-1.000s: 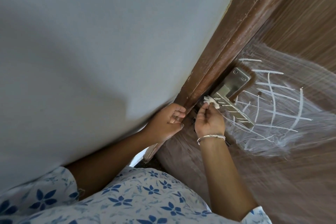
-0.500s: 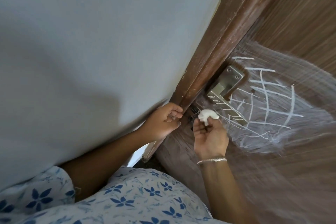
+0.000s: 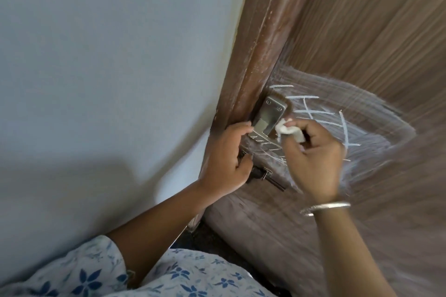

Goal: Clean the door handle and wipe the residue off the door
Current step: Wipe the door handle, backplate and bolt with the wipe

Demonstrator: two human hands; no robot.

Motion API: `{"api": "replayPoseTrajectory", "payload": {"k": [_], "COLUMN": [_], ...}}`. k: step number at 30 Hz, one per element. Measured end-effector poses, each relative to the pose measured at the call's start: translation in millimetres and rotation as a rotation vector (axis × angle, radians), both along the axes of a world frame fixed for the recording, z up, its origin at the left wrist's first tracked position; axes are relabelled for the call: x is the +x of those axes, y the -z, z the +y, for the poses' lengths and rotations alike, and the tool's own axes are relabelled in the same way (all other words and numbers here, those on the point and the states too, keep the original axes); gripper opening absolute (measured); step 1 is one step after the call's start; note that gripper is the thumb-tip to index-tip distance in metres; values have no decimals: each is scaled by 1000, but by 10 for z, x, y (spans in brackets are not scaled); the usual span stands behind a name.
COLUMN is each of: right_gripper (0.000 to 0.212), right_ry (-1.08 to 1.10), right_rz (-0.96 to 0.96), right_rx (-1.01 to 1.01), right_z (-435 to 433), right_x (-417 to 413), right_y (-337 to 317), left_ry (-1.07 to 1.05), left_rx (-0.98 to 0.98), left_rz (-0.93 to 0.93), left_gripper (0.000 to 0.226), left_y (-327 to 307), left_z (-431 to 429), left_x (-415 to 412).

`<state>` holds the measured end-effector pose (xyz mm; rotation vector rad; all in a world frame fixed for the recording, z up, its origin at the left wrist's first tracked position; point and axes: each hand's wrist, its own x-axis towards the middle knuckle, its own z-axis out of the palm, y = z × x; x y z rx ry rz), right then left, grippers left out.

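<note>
A silver door handle (image 3: 263, 125) on its metal plate sits at the left edge of the brown wooden door (image 3: 376, 38). White chalk-like lines and a smeared haze (image 3: 333, 123) cover the door to the right of the plate, and strokes run along the lever. My right hand (image 3: 313, 159) pinches a small white wad of cloth (image 3: 359, 130) and holds it against the plate's right edge. My left hand (image 3: 226, 159) curls round the door's edge beside the handle, its thumb by the lock below.
A dark brown door frame (image 3: 255, 38) runs up beside a pale blue-grey wall (image 3: 108, 67) on the left. A metal latch piece (image 3: 261, 173) shows under the handle. My floral sleeve (image 3: 96, 275) fills the bottom, and a silver bangle (image 3: 324, 208) sits on my right wrist.
My right hand rose with the cloth from below the lever to the plate's right edge. My left hand shifted up along the door edge. The camera moved closer.
</note>
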<state>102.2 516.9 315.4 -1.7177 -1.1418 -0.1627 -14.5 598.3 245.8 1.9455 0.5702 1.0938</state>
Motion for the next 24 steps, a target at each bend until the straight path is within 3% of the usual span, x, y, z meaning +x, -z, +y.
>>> {"api": "replayPoseTrajectory", "payload": {"k": [3, 6, 8, 13, 16, 19, 24], "right_gripper": [25, 40, 42, 33, 36, 37, 35], "right_ry": [-62, -46, -54, -98, -38, -76, -224], "right_rz": [-343, -479, -449, -335, -234, -309, -503], "right_rx": [-134, -371, -464, -470, -355, -272, -506], "right_z": [159, 285, 308, 195, 139, 191, 287], "right_x": [6, -59, -70, 118, 236, 158, 1], "right_y": [1, 24, 50, 7, -38, -27, 10], "left_ry": [23, 58, 72, 89, 93, 89, 113], "left_rx": [20, -68, -124, -173, -169, -162, -183], "left_rz": [-9, 26, 60, 97, 78, 72, 30], "left_gripper": [57, 64, 67, 69, 68, 67, 66], "left_y": [-134, -135, -92, -17, -8, -1, 38], "left_z": [18, 34, 36, 68, 83, 95, 122], "left_x": [97, 156, 169, 185, 214, 240, 245]}}
